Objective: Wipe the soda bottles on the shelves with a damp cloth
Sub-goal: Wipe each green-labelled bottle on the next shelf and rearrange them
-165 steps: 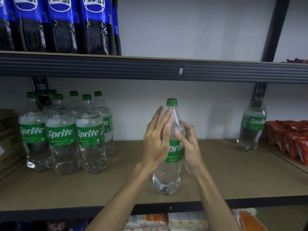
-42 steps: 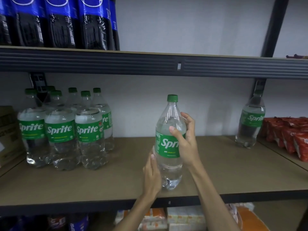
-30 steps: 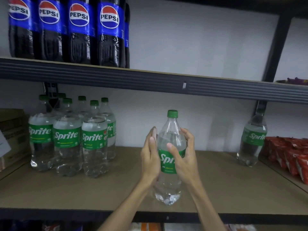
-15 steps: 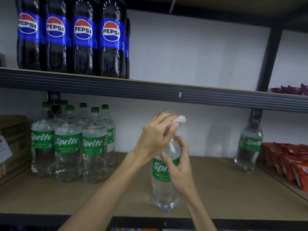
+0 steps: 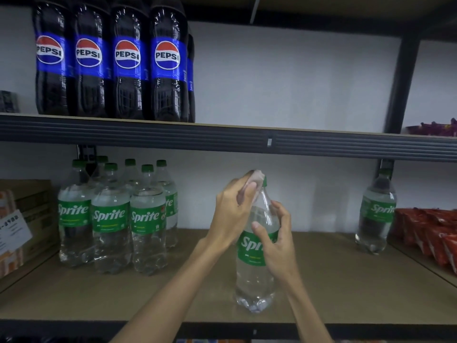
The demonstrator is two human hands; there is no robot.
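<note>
- A clear Sprite bottle (image 5: 254,276) stands upright on the wooden middle shelf (image 5: 346,288), close to its front edge.
- It looks full, so it is probably heavy. The thin plastic is likely slick when damp and gives a little under pressure. The shoulder and labelled waist seem the firmest places to hold.
- The right hand (image 5: 277,241) steadies it, fingers curled round the shoulder and label.
- The left hand (image 5: 232,214) pinches a pale cloth (image 5: 256,178) bunched over the cap and neck.
- A cluster of Sprite bottles (image 5: 111,216) stands well to the left. A lone Sprite bottle (image 5: 376,214) stands far right beside red packets (image 5: 430,233). Pepsi bottles (image 5: 128,58) stand on the level above.
</note>
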